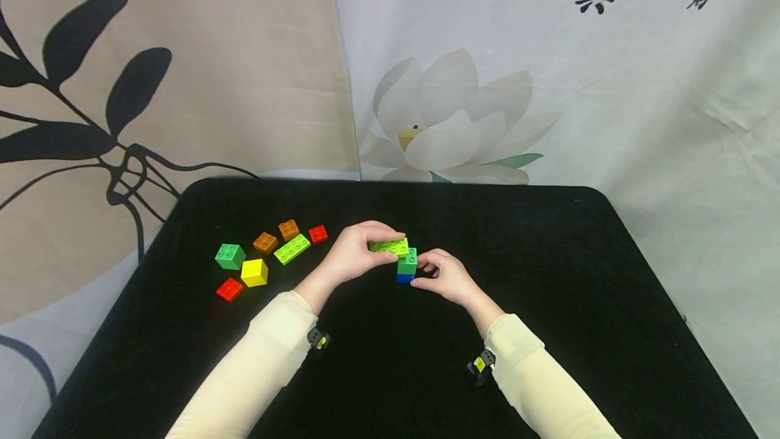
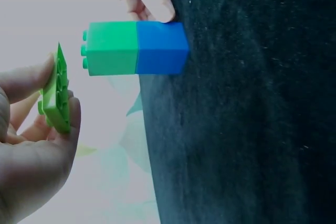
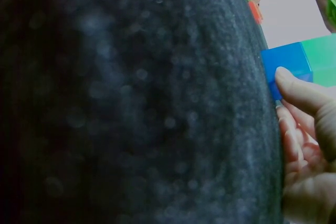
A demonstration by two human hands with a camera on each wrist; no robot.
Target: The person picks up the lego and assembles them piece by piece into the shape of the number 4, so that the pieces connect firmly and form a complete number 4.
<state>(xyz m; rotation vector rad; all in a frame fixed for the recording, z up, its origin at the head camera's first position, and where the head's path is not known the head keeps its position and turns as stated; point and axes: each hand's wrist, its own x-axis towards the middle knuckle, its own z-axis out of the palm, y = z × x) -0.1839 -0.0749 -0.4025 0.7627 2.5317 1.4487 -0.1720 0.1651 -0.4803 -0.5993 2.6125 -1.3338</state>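
My left hand pinches a flat lime-green building brick between thumb and fingers. In the left wrist view that lime brick is tilted and apart from the studs of a green block. The green block sits on top of a blue block, and the two form a short upright stack on the table. From the right, my right hand holds the stack low down. Its thumb presses the blue block in the right wrist view, the other fingers curled beyond it.
Loose bricks lie on the left of the black table: a green block, a yellow block, two red bricks, two orange bricks and another lime brick. Behind the table hangs a printed curtain.
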